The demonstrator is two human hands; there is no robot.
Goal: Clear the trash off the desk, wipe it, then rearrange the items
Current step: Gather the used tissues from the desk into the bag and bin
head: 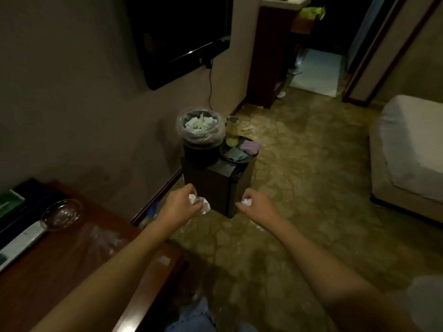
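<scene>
My left hand [183, 203] grips crumpled white tissue [203, 204] in front of me, over the floor. My right hand [255, 203] grips another small crumpled tissue [246, 202]. Both hands are stretched toward a black trash bin [201, 140] lined with clear plastic and holding white paper, which stands on a dark box [220, 185] by the wall. The wooden desk [60, 271] lies at lower left with a glass ashtray [63, 213], a remote [21, 243] and a scrap of white paper [164, 259] near its edge.
A round tray [249, 159] with folded cloths and a spray bottle [232, 130] sits beside the bin on the box. A wall television [179, 37] hangs above. A white bed [407, 149] is at right. Litter lies on the patterned carpet near a dark cabinet [268, 56].
</scene>
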